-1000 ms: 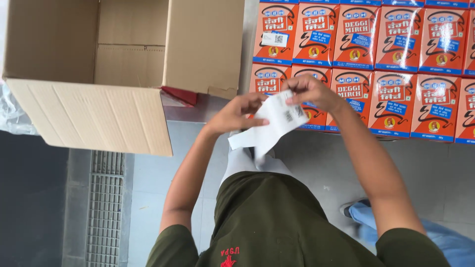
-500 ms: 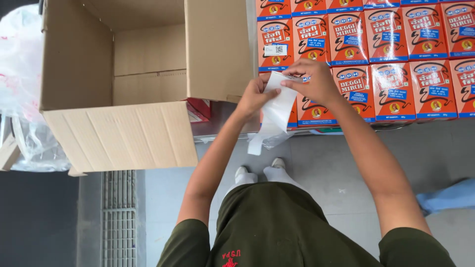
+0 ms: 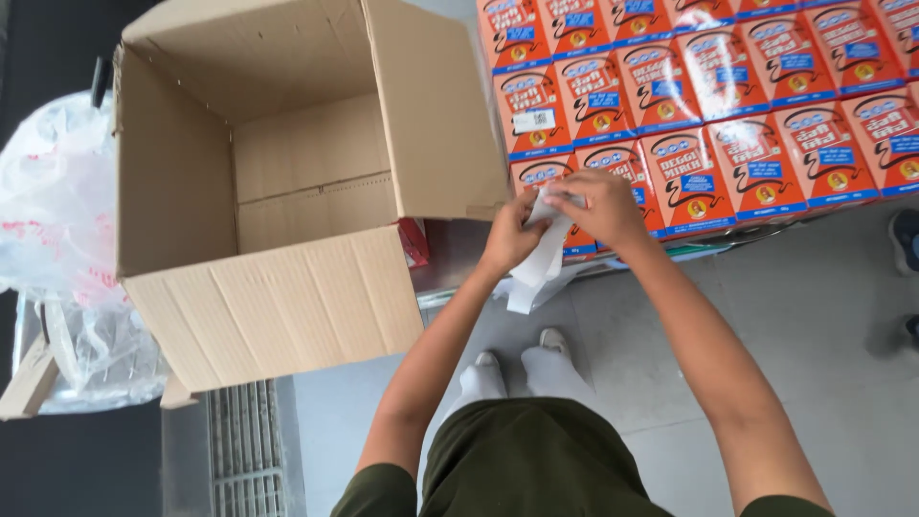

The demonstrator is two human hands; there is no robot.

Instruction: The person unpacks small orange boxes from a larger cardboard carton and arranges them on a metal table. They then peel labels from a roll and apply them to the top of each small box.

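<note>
Both of my hands pinch a crumpled white paper strip [image 3: 538,266] in front of me. My left hand [image 3: 509,236] grips its left side and my right hand [image 3: 595,207] closes over its top, with the loose end hanging down below my fingers. Just left of my hands stands a large open cardboard box [image 3: 268,191], empty inside, its flaps spread. Behind my hands lie rows of orange cartons [image 3: 708,105] packed side by side under clear wrap.
A clear plastic bag [image 3: 57,239] bulges at the far left beside the box. A metal floor grate [image 3: 244,450] runs below the box. My feet in white socks [image 3: 526,369] stand on grey floor. Someone's dark shoe [image 3: 903,239] shows at the right edge.
My hands have drawn closer together and bunched the paper smaller. The view has shifted so the box and cartons sit lower and more to the right.
</note>
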